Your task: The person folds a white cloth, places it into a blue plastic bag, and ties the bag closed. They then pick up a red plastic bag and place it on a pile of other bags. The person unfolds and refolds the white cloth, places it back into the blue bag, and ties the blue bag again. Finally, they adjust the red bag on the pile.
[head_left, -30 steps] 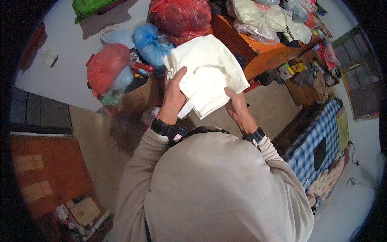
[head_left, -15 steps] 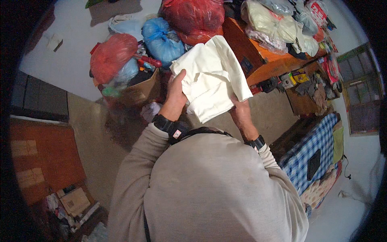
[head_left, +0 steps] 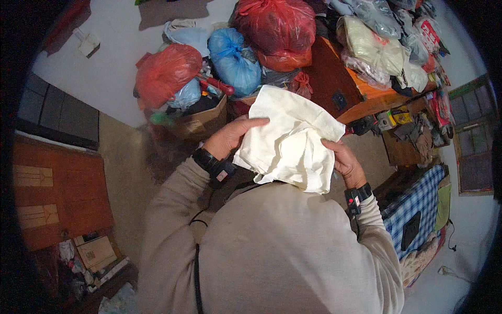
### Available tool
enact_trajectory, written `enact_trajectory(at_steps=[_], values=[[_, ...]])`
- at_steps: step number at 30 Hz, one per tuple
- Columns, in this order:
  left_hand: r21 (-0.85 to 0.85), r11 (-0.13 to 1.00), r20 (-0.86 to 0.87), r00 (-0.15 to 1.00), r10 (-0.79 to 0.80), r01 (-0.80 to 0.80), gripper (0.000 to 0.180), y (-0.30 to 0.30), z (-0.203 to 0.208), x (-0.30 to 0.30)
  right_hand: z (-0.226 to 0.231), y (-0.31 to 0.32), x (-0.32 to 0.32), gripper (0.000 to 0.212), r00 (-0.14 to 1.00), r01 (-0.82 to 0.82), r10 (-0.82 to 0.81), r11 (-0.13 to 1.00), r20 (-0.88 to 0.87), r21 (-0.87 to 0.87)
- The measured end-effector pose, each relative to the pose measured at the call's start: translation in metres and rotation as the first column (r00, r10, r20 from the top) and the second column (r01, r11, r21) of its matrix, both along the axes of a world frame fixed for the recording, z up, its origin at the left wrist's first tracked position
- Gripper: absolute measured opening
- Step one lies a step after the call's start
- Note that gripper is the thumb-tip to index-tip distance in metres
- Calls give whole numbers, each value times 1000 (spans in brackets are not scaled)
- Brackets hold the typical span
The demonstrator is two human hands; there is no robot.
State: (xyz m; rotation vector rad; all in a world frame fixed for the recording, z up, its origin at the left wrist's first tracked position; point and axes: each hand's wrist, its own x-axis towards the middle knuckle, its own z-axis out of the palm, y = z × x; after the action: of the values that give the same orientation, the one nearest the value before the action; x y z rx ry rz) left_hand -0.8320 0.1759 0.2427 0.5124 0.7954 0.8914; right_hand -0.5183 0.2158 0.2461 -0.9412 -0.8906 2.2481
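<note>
A creamy white cloth [head_left: 293, 141], folded and creased, is held up in front of my chest between both hands. On its left edge, my left hand [head_left: 230, 137] grips it with the thumb lying over the top and the other fingers behind. At the right edge my right hand [head_left: 345, 159] pinches the cloth, thumb in front and the rest of the fingers mostly hidden. The lower edge of the cloth hangs close to my shirt. A black strap with a small device sits on each wrist.
Beyond the cloth stand a cardboard box [head_left: 201, 123] with a red plastic bag [head_left: 170, 73] on top, a blue bag [head_left: 234, 65] and a large red bag [head_left: 274, 31]. An orange-brown cabinet [head_left: 334, 78] carries more bags. A blue checked cloth [head_left: 418, 214] covers furniture at right.
The cloth has come lower and nearer to my chest and is turned, with its folds looser. My right hand has moved right and up onto its side edge, thumb now on top.
</note>
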Motion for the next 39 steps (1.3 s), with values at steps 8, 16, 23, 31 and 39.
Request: enact_trajectory(at_steps=[8,16,23,31,39], values=[[114,993,2,999,32,-32,48,-5,8,-18,4,-3,-8,49,999,-32,34,986,12,-164],[523,851,-290,950,116,55,43,-19,25,-46,3,12,-33,23,979,-46,1,975,204,218],[120,945,132,948,288,-304,63,2,13,-47,4,25,-43,13,995,6,-50,903,90,430],[171,922,597,780,185,-349,94,50,-21,7,1,64,-69,33,946,-17,-231,665,228,746],[355,882,-33,939,342,-308,44,108,-12,18,-4,122,-36,76,952,-289,301,844,48,452]])
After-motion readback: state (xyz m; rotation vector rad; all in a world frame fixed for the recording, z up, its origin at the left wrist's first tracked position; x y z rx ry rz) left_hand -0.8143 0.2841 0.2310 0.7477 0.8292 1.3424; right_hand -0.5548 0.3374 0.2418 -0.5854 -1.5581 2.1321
